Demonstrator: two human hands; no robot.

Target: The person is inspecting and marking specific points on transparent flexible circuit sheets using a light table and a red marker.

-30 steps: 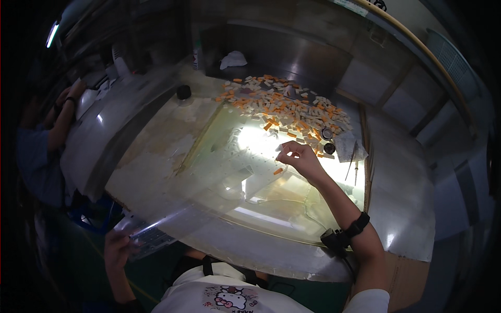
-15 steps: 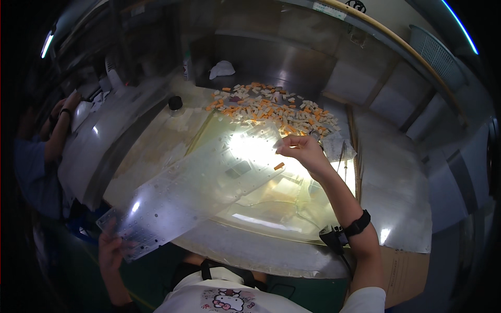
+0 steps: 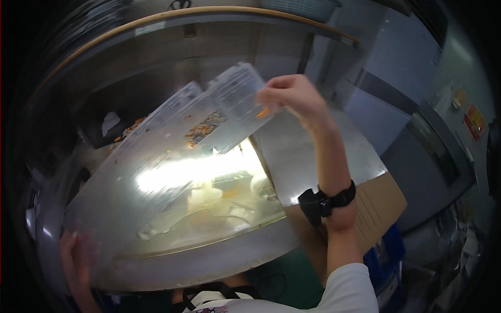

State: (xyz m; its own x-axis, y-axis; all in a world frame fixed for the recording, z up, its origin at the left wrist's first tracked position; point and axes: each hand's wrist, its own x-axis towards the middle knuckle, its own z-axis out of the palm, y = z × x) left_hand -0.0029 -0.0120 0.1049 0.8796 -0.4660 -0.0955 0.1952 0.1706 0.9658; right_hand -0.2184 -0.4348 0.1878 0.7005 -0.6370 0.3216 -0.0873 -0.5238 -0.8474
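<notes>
A large clear plastic sheet [image 3: 151, 141] with slots and stepped cutouts is held tilted above a brightly lit worktable [image 3: 245, 216]. My left hand [image 3: 77, 255], smeared by motion, grips its lower left corner. At the far right corner, the fingers of my right hand [image 3: 292, 99] pinch the sheet's edge. A small orange piece [image 3: 263, 113] shows right beneath those fingers; whether it is stuck to the sheet or held, I cannot tell. A black wrist strap with a small black device [image 3: 312, 206] is on my right forearm.
Orange and white small pieces [image 3: 206, 128] lie heaped on the table, partly seen through the sheet. A white crumpled item [image 3: 110, 123] sits at the back left. Cardboard [image 3: 383, 206] and a blue crate [image 3: 390, 249] are at the right. A wooden rail [image 3: 219, 9] crosses overhead.
The view has swung to the right. Both hands still hold the sheet, which is now raised off the table and moved rightward, its far end lifted toward the back.
</notes>
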